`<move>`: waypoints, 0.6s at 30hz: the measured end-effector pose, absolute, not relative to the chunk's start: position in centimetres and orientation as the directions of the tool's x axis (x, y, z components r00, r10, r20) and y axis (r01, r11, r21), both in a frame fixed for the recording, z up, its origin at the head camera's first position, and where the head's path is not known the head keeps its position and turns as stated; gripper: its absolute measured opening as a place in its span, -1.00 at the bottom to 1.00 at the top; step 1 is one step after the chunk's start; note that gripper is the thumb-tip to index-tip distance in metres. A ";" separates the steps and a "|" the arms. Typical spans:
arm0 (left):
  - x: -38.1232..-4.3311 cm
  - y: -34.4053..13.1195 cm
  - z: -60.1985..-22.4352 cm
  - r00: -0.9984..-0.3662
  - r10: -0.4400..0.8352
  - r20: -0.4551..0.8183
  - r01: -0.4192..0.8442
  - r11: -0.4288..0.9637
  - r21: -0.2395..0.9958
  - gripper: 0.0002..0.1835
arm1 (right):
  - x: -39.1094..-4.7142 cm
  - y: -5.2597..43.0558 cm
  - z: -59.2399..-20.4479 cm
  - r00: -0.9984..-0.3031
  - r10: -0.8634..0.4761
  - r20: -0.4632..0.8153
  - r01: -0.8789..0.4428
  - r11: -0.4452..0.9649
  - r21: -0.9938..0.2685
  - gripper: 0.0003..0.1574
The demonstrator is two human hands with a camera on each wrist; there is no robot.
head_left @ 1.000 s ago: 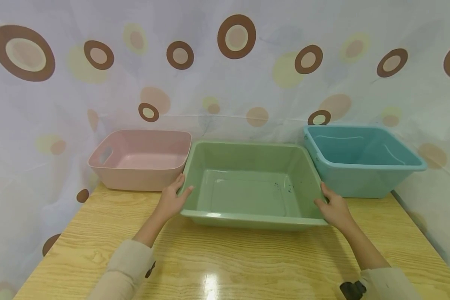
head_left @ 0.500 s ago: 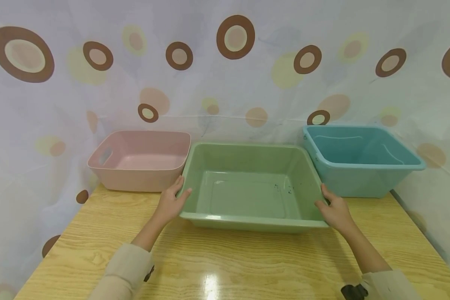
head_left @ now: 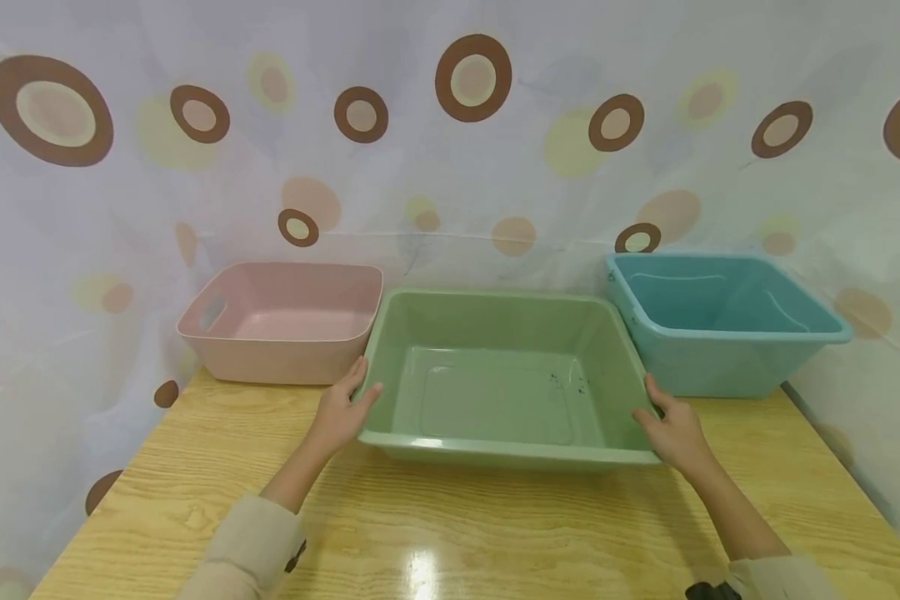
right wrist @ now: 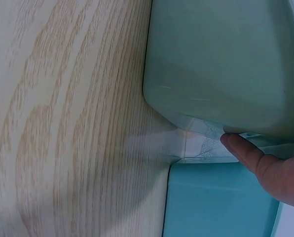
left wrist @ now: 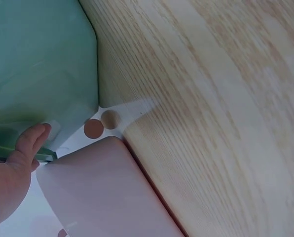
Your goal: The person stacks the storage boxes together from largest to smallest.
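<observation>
A wide green plastic basin (head_left: 495,396) stands on the table in the middle of the head view, with small dark specks on its inner floor. My left hand (head_left: 337,415) grips its left rim, thumb over the inner side and fingers along the outside. On the opposite side my right hand (head_left: 677,433) holds the right rim in the same way. The left wrist view shows fingers (left wrist: 31,140) against the basin's outer wall (left wrist: 43,74). From the right wrist, a finger (right wrist: 248,153) reaches along the underside of the rim beside the basin (right wrist: 226,64).
A pink bin (head_left: 277,360) with a handle hole stands close at the left. To the right is a deeper teal tub (head_left: 720,367), its rim close to the basin. Behind them hangs a white curtain (head_left: 420,167) with circle prints. Wood-grain table (head_left: 495,533) extends in front.
The green basin has slid slightly toward me, with both hands keeping hold of its rims. The pink bin and teal tub have stayed in place.
</observation>
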State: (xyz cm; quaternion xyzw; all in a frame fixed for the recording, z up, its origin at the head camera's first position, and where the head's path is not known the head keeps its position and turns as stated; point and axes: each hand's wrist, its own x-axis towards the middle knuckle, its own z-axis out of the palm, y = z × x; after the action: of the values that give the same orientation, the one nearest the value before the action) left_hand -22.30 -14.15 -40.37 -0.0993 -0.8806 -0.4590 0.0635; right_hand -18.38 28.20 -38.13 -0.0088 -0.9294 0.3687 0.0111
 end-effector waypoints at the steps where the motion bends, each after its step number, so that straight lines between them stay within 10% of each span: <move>1: -22.3 -14.2 -40.4 -0.972 0.117 0.203 0.234 0.558 0.796 -0.40 | -18.3 28.2 -38.2 -1.000 0.025 0.014 0.008 0.728 -0.686 -0.23; 18: -21.4 -14.4 -40.6 -0.969 0.140 0.204 0.247 0.542 0.803 -0.40 | -17.7 28.3 -38.5 -0.999 0.039 0.028 0.010 0.739 -0.673 -0.24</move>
State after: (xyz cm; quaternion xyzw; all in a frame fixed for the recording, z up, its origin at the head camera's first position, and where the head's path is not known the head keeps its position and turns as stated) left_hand -21.40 -14.37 -40.56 -0.1107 -0.8763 -0.4654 0.0574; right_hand -17.69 28.27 -38.47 -0.0133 -0.9323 0.3609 0.0200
